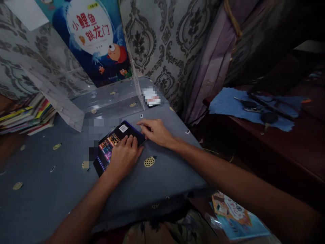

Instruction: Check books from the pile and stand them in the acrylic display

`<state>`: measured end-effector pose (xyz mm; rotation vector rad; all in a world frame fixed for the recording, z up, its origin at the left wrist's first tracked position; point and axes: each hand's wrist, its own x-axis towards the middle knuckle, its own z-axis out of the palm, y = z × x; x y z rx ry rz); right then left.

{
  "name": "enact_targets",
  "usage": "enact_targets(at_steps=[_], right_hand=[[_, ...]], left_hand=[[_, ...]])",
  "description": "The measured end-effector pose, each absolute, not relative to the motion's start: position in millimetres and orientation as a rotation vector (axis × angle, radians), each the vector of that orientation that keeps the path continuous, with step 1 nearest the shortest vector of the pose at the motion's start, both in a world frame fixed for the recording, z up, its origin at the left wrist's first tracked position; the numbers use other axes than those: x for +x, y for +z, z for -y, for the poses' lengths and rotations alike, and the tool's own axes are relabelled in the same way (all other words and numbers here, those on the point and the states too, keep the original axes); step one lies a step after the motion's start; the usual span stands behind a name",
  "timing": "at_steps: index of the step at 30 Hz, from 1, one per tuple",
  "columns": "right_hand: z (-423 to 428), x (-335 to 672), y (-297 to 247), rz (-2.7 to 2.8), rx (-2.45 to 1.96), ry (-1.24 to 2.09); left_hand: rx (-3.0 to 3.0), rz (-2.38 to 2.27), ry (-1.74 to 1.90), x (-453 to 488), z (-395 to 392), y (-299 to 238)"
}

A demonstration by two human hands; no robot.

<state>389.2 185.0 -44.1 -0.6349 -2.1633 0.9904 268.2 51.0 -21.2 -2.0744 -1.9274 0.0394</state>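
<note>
A dark book (109, 144) lies on the cloth-covered bench (170, 173). The left hand (124, 154) rests palm-down on it, grip flat, enclosing nothing. The right hand (156, 132) curls at its edge; whether its grip pinches anything, I cannot tell.

- Left of the flat black thing (111, 139), the gray tablecloth (45, 200) has lots of room for sliding past.
- The left hand (123, 154) lies on top of it and blocks the way down.
- The right hand (157, 132) blocks its right end.
- On its near right side, there is a gap between the left arm (88, 206) and right arm (223, 171).
- Behind it, a clear plastic stand (72, 117) gets in the way.
- Far to its left, a book pile (27, 115) blocks the path.
</note>
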Motion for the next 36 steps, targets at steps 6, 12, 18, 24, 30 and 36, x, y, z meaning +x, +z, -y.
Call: enact_targets(at_steps=[6,12,18,24,30,36], right_hand=[[-184.4,389.4,-42.3,2.110,-0.699,1.070],[-193.3,392.7,-38.1,2.154,-0.847,1.140],[-193.3,392.0,-35.0,2.107,-0.822,1.431],[-192.3,390.3,-37.0,2.072,-0.793,1.441],[-187.8,394.2,-34.5,2.053,-0.773,1.189],[-181.3,393.5,-31.8,2.327,-0.558,1.180]], left_hand=[[-2.061,1.930,0.025,265.9,-52.2,-27.6],[-2.051,1.853,0.005,265.0,-52.9,-31.0],[-2.055,1.856,0.010,265.4,-52.3,-27.8],[-2.073,1.870,0.001,265.2,-51.7,-27.2],[-2.070,1.887,-0.024,265.1,-51.6,-28.7],[-2.081,1.914,0.017,267.5,-51.8,-28.4]])
